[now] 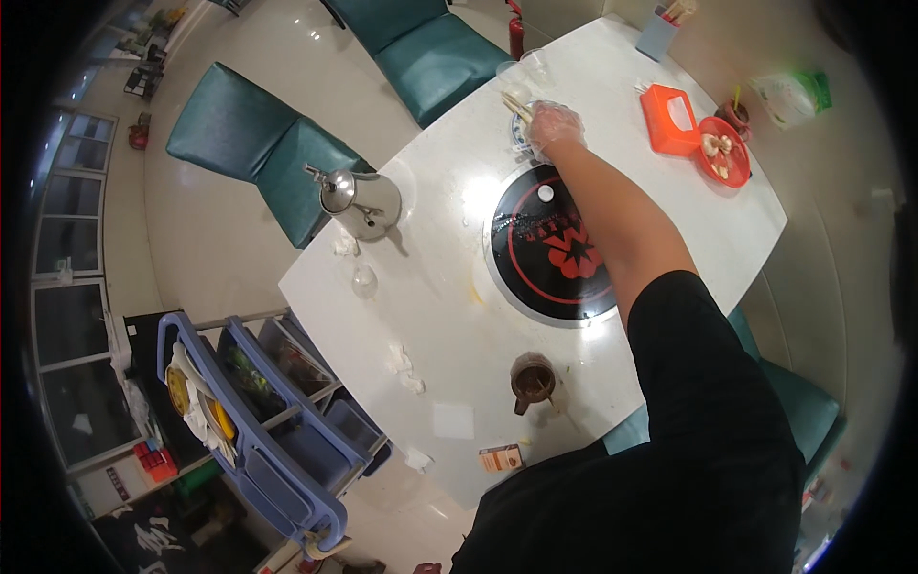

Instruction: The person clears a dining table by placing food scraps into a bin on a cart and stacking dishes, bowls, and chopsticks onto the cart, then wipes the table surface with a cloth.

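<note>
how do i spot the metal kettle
Find the white table with the round black hotplate. Left of the hotplate, near the edge by a green chair, is the metal kettle. Its shiny body sets it apart from the crumpled tissue and clear cup nearby.

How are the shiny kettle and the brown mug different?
The kettle is silver; the mug is brown. The kettle looks bigger than the mug. The kettle has a lid on; the mug is open on top. Both stand on the white table.

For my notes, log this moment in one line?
right hand: gloved, at chopsticks and patterned dish; grip: unclear; white table: black disc, metal pot
</note>
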`<state>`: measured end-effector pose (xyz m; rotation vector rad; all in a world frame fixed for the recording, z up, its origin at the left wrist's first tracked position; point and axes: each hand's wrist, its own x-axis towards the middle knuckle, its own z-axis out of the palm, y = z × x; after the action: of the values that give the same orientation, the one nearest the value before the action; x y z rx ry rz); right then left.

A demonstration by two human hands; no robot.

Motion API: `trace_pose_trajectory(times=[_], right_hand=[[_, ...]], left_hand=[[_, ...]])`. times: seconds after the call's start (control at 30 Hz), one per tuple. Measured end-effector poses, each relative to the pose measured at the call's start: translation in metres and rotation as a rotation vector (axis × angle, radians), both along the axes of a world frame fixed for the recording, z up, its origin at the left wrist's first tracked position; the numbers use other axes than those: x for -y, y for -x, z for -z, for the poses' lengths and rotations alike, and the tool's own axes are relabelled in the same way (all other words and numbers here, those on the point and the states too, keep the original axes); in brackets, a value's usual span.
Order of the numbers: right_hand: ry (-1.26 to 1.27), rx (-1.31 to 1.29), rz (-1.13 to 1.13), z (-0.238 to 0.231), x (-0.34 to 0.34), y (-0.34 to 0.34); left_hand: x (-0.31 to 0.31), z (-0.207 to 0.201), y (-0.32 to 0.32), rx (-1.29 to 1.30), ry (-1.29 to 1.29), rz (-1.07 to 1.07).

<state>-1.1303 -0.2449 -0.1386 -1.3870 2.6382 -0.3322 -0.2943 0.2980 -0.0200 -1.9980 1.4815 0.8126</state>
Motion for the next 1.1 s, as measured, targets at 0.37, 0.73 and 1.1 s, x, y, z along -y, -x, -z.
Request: trace_pose_trajectory(times=[0.37,0.73,1.1], right_hand=[[0.097,-0.094,0.096,0.052,0.020,0.069],[-0.249,0.719,0.413,0.090,-0.005,0.120],[0.314,1.234,0.562,0.065,-0.073,0.085]], left_hand=[[0.068,0.012,0.004,0.084,-0.191,-0.336],[0.111,0.023,0.024,-0.010,-0.115,0.085],[0.126,0.025,0.052,-0.029,0.023,0.032]])
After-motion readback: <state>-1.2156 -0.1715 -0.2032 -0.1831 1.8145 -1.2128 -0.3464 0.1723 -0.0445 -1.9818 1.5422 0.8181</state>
